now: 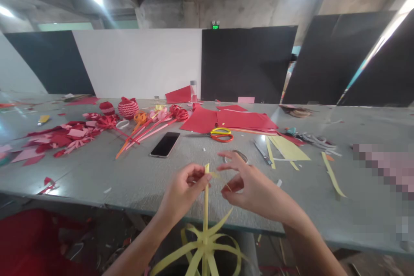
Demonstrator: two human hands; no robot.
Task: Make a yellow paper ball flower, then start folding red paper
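Left hand [185, 185] pinches the top of an upright yellow paper strip [206, 200] between thumb and fingers, closed on it near the tip. The strip runs down to a bundle of looped yellow strips [203, 248] hanging below the table edge, in front of the table [136, 181]. Right hand [247, 183] is just beside the strip, fingers spread and partly curled, open; a thin yellow sliver sits at its fingertips, whether touching cannot be told.

On the table beyond the hands: a black phone [164, 144], scissors with yellow and orange handles [220, 134], red paper sheets [233, 120], paper flowers on long stems [152, 125], yellow paper offcuts [287, 148].
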